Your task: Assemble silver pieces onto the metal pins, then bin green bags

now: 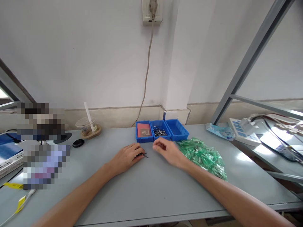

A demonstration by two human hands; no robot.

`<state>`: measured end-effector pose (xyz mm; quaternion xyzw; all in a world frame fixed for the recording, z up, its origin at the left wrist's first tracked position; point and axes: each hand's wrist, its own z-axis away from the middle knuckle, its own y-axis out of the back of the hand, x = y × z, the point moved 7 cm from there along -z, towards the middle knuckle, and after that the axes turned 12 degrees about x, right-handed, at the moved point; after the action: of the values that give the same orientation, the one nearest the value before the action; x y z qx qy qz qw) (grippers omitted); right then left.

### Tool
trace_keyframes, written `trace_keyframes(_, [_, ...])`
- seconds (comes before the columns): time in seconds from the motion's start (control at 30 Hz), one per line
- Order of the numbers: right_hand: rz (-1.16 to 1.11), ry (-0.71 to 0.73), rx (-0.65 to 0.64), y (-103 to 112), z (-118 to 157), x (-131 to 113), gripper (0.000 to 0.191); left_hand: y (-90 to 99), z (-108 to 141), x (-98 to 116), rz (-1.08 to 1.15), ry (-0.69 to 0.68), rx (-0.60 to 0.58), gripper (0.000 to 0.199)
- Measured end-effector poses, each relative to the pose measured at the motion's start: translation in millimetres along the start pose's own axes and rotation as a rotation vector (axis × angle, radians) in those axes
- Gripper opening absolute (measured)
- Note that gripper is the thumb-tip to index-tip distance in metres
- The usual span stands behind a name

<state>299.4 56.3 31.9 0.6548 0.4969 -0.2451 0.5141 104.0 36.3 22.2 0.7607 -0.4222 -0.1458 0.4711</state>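
Right, the left hand (129, 156) curls round thin pins (146, 155) low over the surface (132, 195), probably keeping them bunched!
Right hand (171, 153) hovers, fingers bent, any pinch unclear; blue trays (162, 138) sit handily close.

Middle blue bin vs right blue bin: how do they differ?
Contents: the middle blue bin holds a pile of small metal pieces; the right blue bin shows a bare floor.
Place: the middle blue bin sits between two bins; the right blue bin ends the row, by the green plastic bags.
Shared: both blue, open-topped, upright.
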Motion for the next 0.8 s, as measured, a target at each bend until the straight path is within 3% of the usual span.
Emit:
trace_keyframes(0.07, [0.189,0.202,-0.126,-13.7,9.3,-10.8,0.019,0.1,-0.5,-0.1,0.004,0.002,0.001,0.019])
trace_keyframes(0.13, [0.305,0.286,-0.163,-21.4,14.2,-14.1,0.021,0.1,-0.7,-0.3,0.016,0.006,0.003,0.018])
trace_keyframes(0.33, [0.396,0.325,-0.182,-29.2,14.1,-14.2,0.006,0.0,-1.8,3.8,0.099,0.028,-0.005,0.016])
trace_keyframes(0.63, [0.39,0.398,-0.173,-30.5,16.9,-17.7,0.01,-1.3,-2.8,8.9,0.138,0.035,0.004,0.018])
trace_keyframes(0.8, [0.34,0.347,-0.132,-27.3,15.6,-19.6,0.01,-0.4,-2.4,6.6,0.136,0.067,0.019,0.017])
